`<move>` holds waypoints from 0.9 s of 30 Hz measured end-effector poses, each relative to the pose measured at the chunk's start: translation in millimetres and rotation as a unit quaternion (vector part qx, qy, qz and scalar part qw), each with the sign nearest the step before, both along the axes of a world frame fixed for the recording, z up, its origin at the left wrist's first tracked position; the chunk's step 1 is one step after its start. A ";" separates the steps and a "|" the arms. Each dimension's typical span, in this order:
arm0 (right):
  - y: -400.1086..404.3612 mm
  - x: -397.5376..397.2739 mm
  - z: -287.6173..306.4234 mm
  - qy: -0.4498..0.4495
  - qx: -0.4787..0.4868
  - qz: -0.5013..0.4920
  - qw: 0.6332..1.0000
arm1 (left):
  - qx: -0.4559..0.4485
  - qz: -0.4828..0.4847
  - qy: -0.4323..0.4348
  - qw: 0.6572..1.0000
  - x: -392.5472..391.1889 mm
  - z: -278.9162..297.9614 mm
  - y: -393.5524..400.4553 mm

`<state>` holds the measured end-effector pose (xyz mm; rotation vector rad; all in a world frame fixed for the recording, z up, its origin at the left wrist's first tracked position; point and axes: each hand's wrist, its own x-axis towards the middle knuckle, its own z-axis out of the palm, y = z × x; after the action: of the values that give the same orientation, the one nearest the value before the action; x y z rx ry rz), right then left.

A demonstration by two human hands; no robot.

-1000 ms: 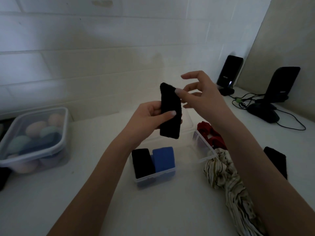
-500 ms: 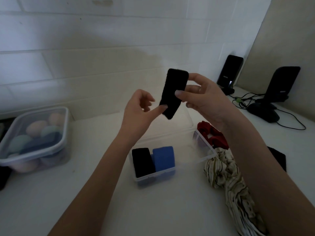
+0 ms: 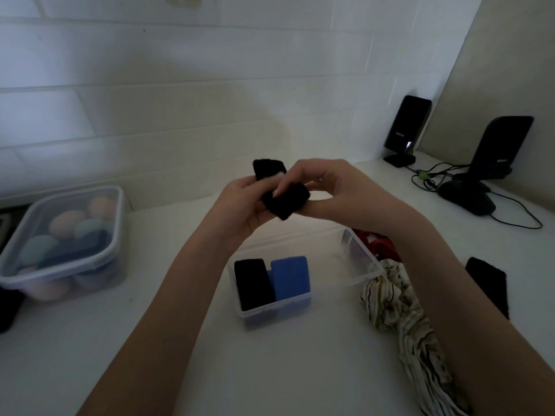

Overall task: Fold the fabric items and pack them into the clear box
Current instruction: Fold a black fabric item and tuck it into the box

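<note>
The left hand (image 3: 240,202) grips one end of the small black fabric strip (image 3: 282,193); the right hand (image 3: 324,187) pinches the other, bending it double, held above the clear plastic box (image 3: 357,265), likely so the fold drops straight in beside the folded black piece (image 3: 252,283) and folded blue piece (image 3: 289,277).

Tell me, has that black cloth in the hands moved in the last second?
Yes. The black cloth, upright before, now sits bent in both hands, lower against the wall tiles and closer to the clear box.
</note>
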<state>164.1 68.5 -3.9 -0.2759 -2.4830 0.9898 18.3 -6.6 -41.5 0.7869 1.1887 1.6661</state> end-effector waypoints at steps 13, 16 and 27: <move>10.3 -5.9 -8.7 0.055 -0.111 -0.124 0.984 | 0.041 -0.043 0.041 0.997 5.1 -3.5 -1.2; 10.4 -8.0 -9.3 0.054 -0.111 -0.158 0.980 | 0.037 -0.049 0.050 0.997 6.2 -2.5 -2.5; 9.3 -6.2 -6.7 0.022 -0.065 -0.147 0.987 | -0.008 -0.095 0.102 0.990 13.0 2.0 -8.2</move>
<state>157.9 77.8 -10.6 -0.6348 -2.2577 1.0187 31.3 -14.9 -39.5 1.0474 1.2226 1.4441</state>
